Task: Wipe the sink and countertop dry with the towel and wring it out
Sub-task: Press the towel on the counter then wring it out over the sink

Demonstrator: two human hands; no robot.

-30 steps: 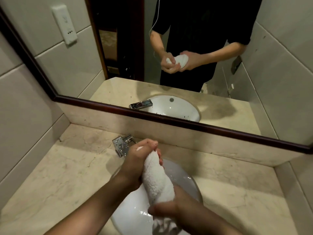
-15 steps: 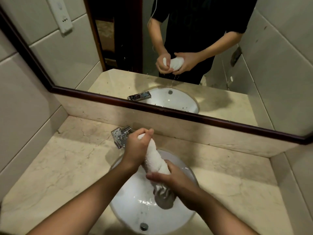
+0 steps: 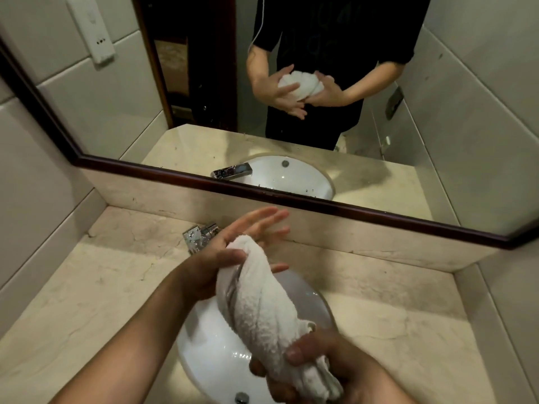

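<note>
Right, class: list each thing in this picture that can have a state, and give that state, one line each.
towel: twisted into a rope, held over the sink.
left hand: open and flat, the towel's upper end lying across it.
right hand: gripping the towel's lower end.
sink: wet, droplets in the bowl.
faucet: off, no water running.

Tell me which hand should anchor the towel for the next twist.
Right: the right hand grips the towel at its lower end over the sink; the left hand lies open, fingers straight.
</note>
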